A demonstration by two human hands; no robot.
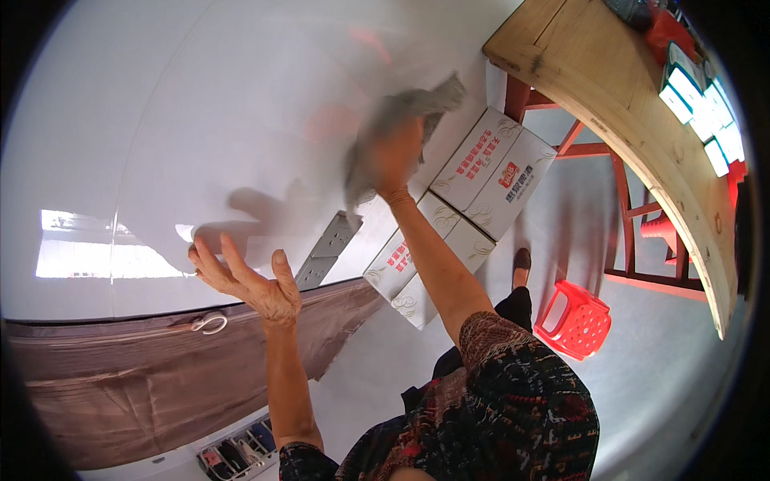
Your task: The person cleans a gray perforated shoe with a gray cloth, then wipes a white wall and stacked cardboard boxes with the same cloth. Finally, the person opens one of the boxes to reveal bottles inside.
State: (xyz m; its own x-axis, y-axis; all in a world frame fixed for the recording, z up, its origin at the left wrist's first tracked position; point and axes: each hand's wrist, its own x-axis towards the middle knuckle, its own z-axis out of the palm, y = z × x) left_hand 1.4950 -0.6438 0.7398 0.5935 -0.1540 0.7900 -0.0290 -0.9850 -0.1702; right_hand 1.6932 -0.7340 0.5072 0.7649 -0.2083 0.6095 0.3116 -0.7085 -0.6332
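Observation:
My right hand [395, 160], smeared by motion, is on a grey cloth [429, 99] against the glossy white wall [233, 96]. The cloth bunches around the fingers, with a loose end sticking out past them. Lower on the left, my left hand [253, 282] is raised with its fingers spread and nothing in it. Its fingertips are close to the wall, beside their own shadow; whether they touch it I cannot tell. Between my arms, a grey panel of sockets or switches [327, 247] is set on the wall.
White printed cartons [493, 160] stand beside my right forearm. A red plastic stool [579, 322] is on the floor to the right, near a wooden table [609, 88] with dark red legs. Brown cloth [144, 385] hangs at lower left, with a white ring [213, 323] at its top edge.

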